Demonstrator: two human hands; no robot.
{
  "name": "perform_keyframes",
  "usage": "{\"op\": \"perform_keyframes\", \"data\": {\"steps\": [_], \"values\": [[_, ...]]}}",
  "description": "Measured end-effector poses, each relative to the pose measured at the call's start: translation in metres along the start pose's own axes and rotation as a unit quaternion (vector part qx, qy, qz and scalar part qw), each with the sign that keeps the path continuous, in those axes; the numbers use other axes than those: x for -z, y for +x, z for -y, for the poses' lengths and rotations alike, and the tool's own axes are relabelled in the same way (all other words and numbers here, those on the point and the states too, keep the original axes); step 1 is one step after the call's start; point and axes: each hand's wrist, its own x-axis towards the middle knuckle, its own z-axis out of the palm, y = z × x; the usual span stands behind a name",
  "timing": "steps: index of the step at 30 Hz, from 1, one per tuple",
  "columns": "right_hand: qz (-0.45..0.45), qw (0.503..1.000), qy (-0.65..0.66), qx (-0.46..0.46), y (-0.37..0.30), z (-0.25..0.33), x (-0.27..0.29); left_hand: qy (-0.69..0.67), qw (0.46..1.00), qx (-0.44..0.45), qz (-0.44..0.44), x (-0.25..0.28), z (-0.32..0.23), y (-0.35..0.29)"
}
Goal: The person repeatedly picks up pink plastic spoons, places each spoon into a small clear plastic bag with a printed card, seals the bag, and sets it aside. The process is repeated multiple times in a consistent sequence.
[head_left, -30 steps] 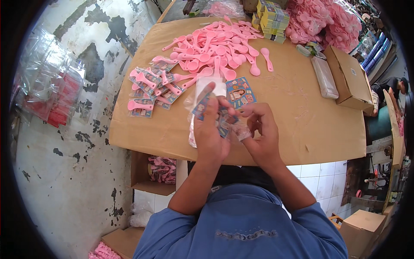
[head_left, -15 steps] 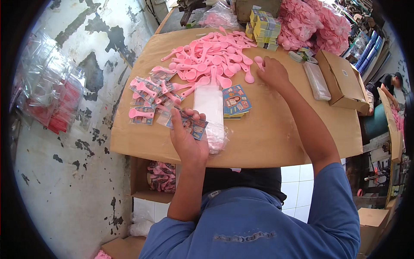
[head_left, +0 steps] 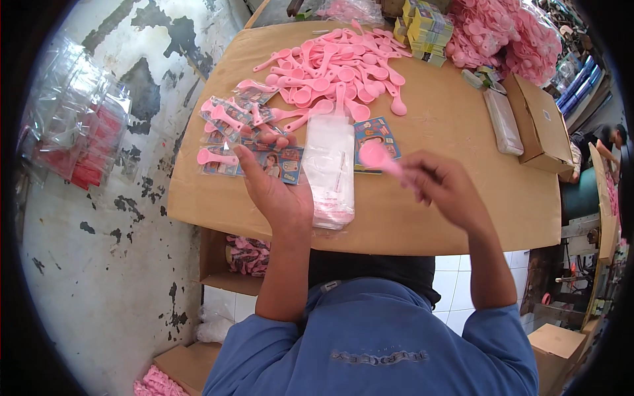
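My right hand (head_left: 446, 188) pinches a pink measuring spoon (head_left: 375, 157) by its handle, bowl toward the left, over the table's middle. In my left hand (head_left: 281, 191) is a blue printed card in a clear bag (head_left: 290, 166), with the fingers curled over its top. Between the hands lies a stack of clear plastic bags (head_left: 330, 171). Partly behind the spoon is a pile of blue cards (head_left: 378, 130). Beyond them spreads a heap of pink measuring spoons (head_left: 330, 66). Left of it, several packed spoons with cards (head_left: 228, 122) overlap.
Yellowish bundles of cards (head_left: 428, 33) and big bags of pink spoons (head_left: 502, 36) stand at the far right. A cardboard box (head_left: 538, 122) sits by the right edge beside a clear-wrapped pack (head_left: 503, 122). At the left, plastic bags (head_left: 79, 119) hang on the wall.
My right hand has lifted a pink measuring spoon from the heap's right side and brought it nearer and toward the middle. My left hand has shifted slightly left with the bagged card.
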Motion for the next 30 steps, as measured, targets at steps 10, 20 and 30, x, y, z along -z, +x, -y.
{"op": "perform_keyframes", "data": {"steps": [10,20,30], "values": [[0.035,0.984,0.169,0.046,-0.007,-0.007,-0.048,0.014,0.994,0.086,0.066,-0.005,0.022,-0.023],[-0.039,0.983,0.156,0.087,0.007,-0.024,-0.070,-0.051,0.969,0.226,0.081,-0.007,0.026,-0.047],[0.009,0.903,-0.082,0.421,-0.013,-0.005,-0.019,-0.051,0.945,0.312,0.087,-0.009,0.014,-0.030]]}}
